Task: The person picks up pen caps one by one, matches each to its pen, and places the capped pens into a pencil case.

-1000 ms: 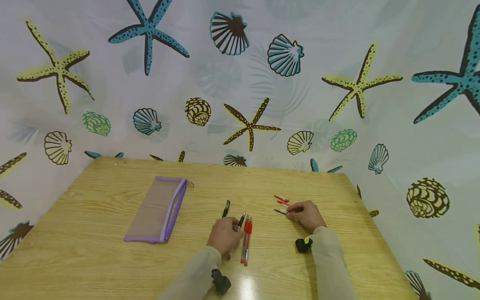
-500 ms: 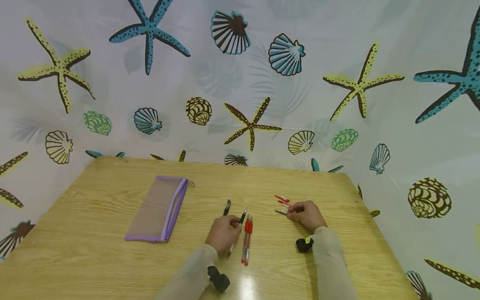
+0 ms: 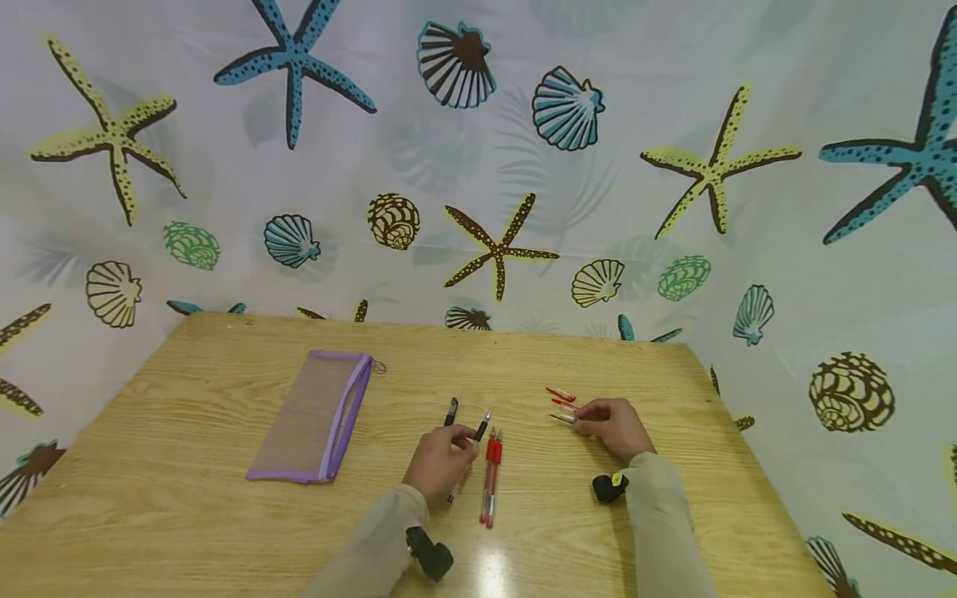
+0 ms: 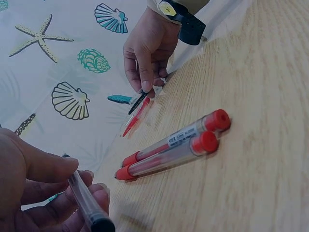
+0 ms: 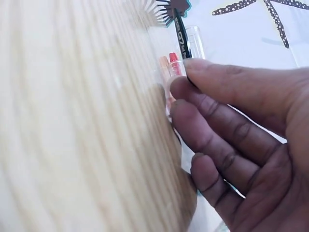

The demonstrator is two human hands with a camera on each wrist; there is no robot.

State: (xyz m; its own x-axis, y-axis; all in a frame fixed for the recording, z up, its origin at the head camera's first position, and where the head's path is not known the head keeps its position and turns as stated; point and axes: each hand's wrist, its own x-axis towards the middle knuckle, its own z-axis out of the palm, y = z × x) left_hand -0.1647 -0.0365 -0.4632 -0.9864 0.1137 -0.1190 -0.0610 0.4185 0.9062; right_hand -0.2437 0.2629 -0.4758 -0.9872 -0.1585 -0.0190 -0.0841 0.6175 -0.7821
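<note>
My left hand (image 3: 438, 463) pinches a clear-barrelled black pen (image 4: 88, 203) between thumb and fingers, its bare tip pointing away in the head view. Under the thumb and forefinger of my right hand (image 3: 615, 427) is a clear pen cap with a black clip (image 5: 181, 38), pinched near one end. Two red pens without caps (image 3: 489, 482) lie side by side between the hands. Just beyond the right fingertips are two red pen caps (image 3: 562, 394). Another black pen (image 3: 452, 411) lies behind the left hand, partly hidden by it.
A mesh zip pouch with purple edging (image 3: 306, 419) lies flat on the wooden table (image 3: 179, 432), left of the hands. A white cloth printed with shells and starfish (image 3: 336, 183) hangs around the back and sides of the table.
My left hand has drifted a little to the left with the black pen, away from the red pens. The right hand stays almost in place, with the cap still pinched.
</note>
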